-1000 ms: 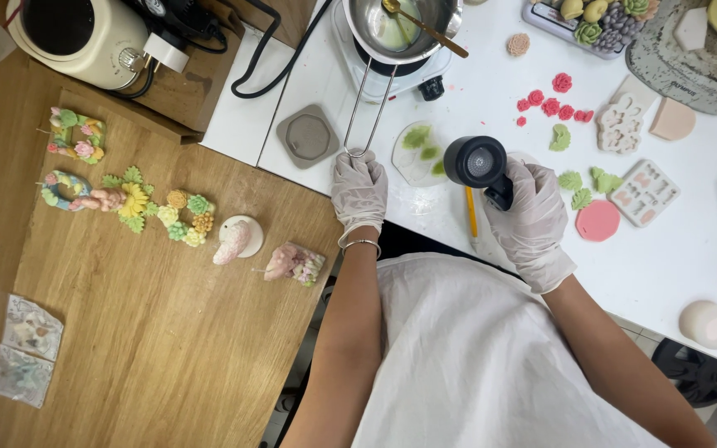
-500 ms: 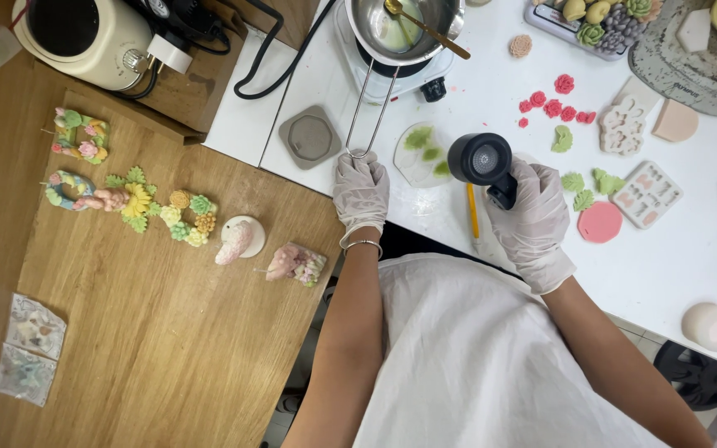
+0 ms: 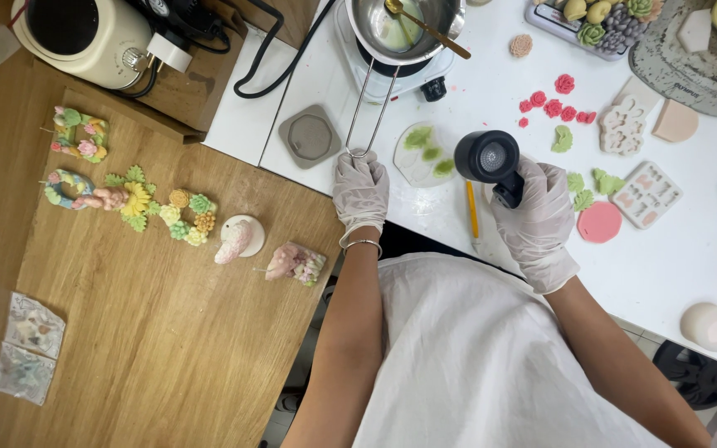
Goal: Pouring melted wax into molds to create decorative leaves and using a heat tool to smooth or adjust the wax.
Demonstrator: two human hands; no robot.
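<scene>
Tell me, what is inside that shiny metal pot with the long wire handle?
The metal pot holds a pale greenish film and a gold spoon leaning on its rim. The base below is mostly covered. The left hand grips the wire handle.

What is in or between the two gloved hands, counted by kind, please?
Black plastic heat gun, in the right hand: 1
Steel saucepan with a wire handle, held by the left hand: 1
Pale round flat disc: 1
Green leaf-shaped pieces on it: 3
Yellow pencil: 1
Total: 7
</scene>
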